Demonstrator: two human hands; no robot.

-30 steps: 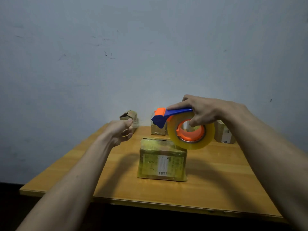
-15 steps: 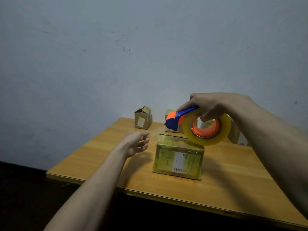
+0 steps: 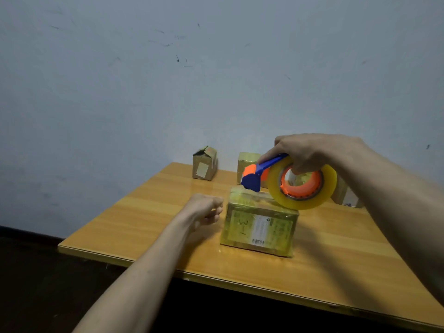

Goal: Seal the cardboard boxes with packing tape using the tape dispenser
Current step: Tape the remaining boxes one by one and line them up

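A tape-wrapped cardboard box point(image 3: 259, 227) with a white label stands mid-table. My right hand point(image 3: 312, 152) grips the tape dispenser point(image 3: 288, 181), which has a blue and orange frame and carries a big clear-yellow roll. It hovers over the box's top right, its blue nose touching or just above the box's far edge. My left hand point(image 3: 206, 209) sits beside the box's upper left corner with fingers curled and thumb against them, as if pinching the tape end. The clear strip itself is barely visible.
The wooden table point(image 3: 144, 224) meets a grey wall. At the back stand a small box with open flaps point(image 3: 204, 165), a wrapped box point(image 3: 247, 164) behind the dispenser, and another box point(image 3: 346, 195) partly hidden by my right arm. The floor beyond the front edge is dark.
My left hand dropped from chest height to the box's left side. The dispenser came down from above the box to its top. The camera view shifted left.
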